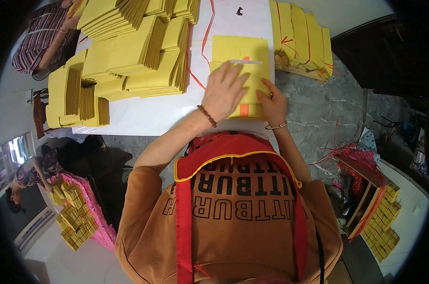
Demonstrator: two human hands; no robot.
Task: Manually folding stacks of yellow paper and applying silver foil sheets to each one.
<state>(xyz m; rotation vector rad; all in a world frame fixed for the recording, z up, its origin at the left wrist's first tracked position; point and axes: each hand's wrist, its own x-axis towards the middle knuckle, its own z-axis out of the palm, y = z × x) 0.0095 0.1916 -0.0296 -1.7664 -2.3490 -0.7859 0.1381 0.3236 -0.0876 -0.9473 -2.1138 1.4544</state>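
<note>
A big white table fills the far middle of the view, and it sits on a grey stone floor. On the far left part of the table lie many tall piles of yellow paper, stacked one over another and fanned out. At the far right edge there is a row of yellow bundles tied with red string, lying side by side. On the left, low down and away from the table, a pink bag holds more small yellow packs. On the right, near a wooden crate, lies a messy heap of red string and another stack of yellow packs. Right in front of the person, near the table's close edge, is one stack of yellow paper with a thin white strip and an orange band across it. The left hand lies flat and open on top of this stack, fingers spread, pressing down. It has a brown bead bracelet on the wrist. The right hand is just beside it, touching the stack's near right side with the fingers bent on the paper. A thin bangle is on that wrist. Another person's arm shows at the far left corner.
</note>
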